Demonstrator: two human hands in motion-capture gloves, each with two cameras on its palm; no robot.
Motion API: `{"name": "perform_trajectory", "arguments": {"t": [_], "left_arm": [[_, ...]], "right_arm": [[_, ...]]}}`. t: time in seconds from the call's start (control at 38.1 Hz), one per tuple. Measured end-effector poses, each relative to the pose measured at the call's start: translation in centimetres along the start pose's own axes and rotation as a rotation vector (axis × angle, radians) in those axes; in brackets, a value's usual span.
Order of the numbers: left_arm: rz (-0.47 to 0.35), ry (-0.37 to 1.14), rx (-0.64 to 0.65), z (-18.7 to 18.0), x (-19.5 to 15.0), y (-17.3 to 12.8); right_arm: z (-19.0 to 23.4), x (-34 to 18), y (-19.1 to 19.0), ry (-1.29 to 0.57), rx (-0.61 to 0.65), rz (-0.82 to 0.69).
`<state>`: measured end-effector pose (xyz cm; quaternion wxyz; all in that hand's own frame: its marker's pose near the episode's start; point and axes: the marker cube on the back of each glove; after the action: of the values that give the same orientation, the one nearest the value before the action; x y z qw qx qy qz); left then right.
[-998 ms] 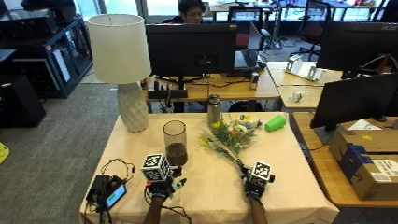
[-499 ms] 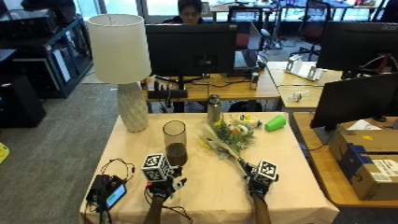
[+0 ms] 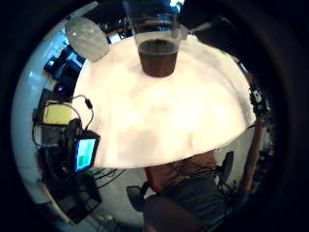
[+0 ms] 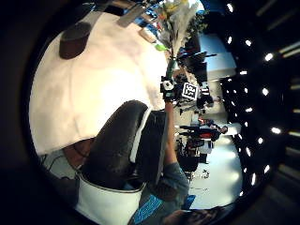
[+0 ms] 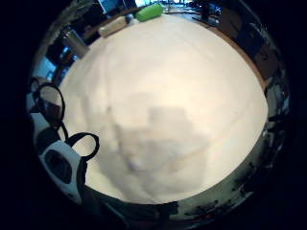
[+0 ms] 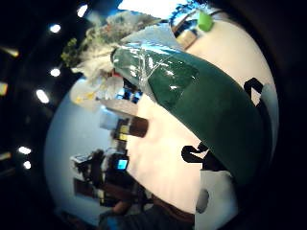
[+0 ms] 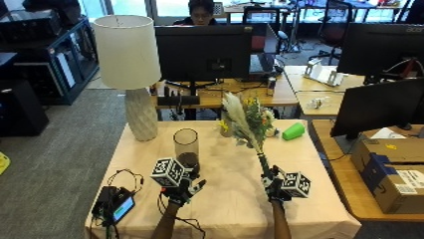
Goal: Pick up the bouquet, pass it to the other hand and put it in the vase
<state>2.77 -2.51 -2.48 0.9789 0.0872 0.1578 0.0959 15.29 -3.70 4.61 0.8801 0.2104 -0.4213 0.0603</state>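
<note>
My right hand (image 7: 273, 185) grips the green-wrapped stem (image 7: 264, 163) of the bouquet (image 7: 246, 118) and holds it upright above the table's front right. The wrap (image 6: 201, 100) fills the right thumb side palm view. The vase (image 7: 186, 147), a tall clear glass that is dark in its lower part, stands upright left of the bouquet. My left hand (image 7: 181, 187) hovers just in front of the vase with relaxed fingers and holds nothing. The vase (image 3: 157, 53) faces the left palm, and the bouquet (image 4: 176, 23) and right hand (image 4: 168, 91) show across the cloth.
A white lamp (image 7: 129, 64) stands at the table's back left. A green cup (image 7: 293, 131) lies at the back right behind the bouquet. A phone with cables (image 7: 119, 206) sits at the front left corner. The cream tablecloth (image 7: 225, 199) lies bare between my hands.
The bouquet lay flat on the table before; my right hand has raised it upright off the cloth. My left hand has stayed by the vase.
</note>
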Motion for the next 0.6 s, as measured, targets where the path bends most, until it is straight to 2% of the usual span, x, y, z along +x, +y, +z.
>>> {"name": "perform_trajectory", "arguments": {"t": [0.08, 0.13, 0.24, 0.37, 0.45, 0.53, 0.55, 0.6], "left_arm": [[0.066, 0.071, 0.042, -1.2, 1.7, -0.5], [0.114, 0.141, 0.062, -1.9, 2.8, -0.9], [0.204, 0.342, 0.056, -2.5, 4.4, -2.5], [0.375, 0.621, -0.022, -3.0, 6.9, -5.4], [0.390, 0.727, -0.075, -3.2, 8.8, -6.5], [0.400, 0.804, -0.109, -3.4, 11.1, -8.2], [0.422, 0.800, -0.100, -3.4, 11.7, -8.8], [0.528, 0.753, -0.041, -3.1, 12.3, -10.6]], "right_arm": [[-0.2, 2.4, -1.0, 0.159, 0.043, 0.114], [-0.2, 2.3, -1.5, 0.143, 0.051, 0.115], [0.5, 0.4, -1.9, -0.012, 0.032, 0.052], [1.7, -3.5, -1.5, -0.216, -0.019, -0.001], [2.6, -5.6, -1.3, -0.319, -0.034, -0.111], [3.9, -8.2, -1.0, -0.460, -0.067, -0.264], [4.3, -8.8, -0.7, -0.499, -0.092, -0.251], [5.1, -10.1, 0.1, -0.563, -0.145, -0.187]]}}
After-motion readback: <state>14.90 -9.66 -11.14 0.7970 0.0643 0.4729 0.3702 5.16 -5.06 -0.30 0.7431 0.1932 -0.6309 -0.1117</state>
